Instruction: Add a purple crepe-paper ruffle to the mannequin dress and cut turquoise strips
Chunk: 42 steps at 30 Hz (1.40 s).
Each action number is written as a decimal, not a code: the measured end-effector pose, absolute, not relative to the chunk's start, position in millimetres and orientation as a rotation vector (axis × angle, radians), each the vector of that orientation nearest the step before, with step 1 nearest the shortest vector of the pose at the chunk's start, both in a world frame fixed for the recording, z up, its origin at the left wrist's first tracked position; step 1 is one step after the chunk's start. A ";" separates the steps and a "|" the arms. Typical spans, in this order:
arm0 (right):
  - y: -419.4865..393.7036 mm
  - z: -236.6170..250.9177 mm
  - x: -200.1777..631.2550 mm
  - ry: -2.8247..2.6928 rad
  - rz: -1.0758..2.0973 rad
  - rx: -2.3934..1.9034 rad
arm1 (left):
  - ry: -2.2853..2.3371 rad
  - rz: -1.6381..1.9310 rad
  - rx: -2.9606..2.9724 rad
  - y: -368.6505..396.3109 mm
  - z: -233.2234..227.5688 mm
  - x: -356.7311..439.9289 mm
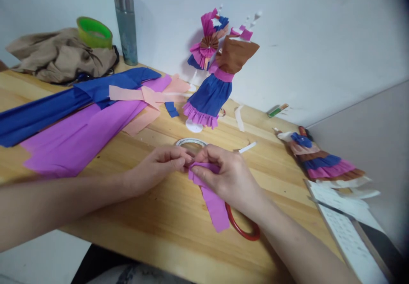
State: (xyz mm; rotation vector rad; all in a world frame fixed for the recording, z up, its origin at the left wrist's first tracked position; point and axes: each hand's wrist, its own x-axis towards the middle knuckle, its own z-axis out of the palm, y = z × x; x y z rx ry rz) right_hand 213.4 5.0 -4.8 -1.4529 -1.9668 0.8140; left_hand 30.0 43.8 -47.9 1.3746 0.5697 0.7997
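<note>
A purple crepe paper strip hangs down from my right hand, which is closed, thumb and fingers pinching its upper edge. My left hand is also closed, its fingertips pinched at the strip's far end and meeting those of the right. Exactly how the paper lies between the fingertips is hidden. Just beyond my hands lies a roll of white tape. Under my right wrist a red loop handle, likely of scissors, shows in part on the wooden table.
Ahead stands a small paper dress on a stand, with another dress form behind it. Blue and purple paper spread at left, near a flask and green tape roll. Another dress and a keyboard lie right.
</note>
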 end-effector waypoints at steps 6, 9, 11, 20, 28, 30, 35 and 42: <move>3.5 -5.4 210.8 -2.054 0.632 -1.478 | 0.453 0.804 1.330 42.3 -50.1 31.4; 3.5 -7.5 209.3 -2.065 0.568 -1.482 | 0.395 0.808 1.320 42.7 -51.5 32.3; 3.3 -9.2 208.5 -2.075 0.537 -1.498 | 0.404 0.816 1.330 43.7 -53.5 33.2; -0.4 -25.4 211.4 -2.191 0.300 -1.424 | 0.502 0.865 1.437 43.2 -56.0 35.6; -1.4 -8.4 210.6 -2.116 0.410 -1.436 | 0.626 0.857 1.350 42.8 -51.9 30.1; -0.5 -2.8 209.8 -2.068 0.432 -1.479 | 0.687 0.863 1.322 43.1 -50.9 29.2; 3.8 -2.8 210.8 -2.003 0.556 -1.542 | 0.713 0.852 1.336 44.3 -52.2 30.3; 14.4 -4.2 222.9 -2.032 0.709 -1.453 | 0.603 0.856 1.443 43.6 -50.1 31.7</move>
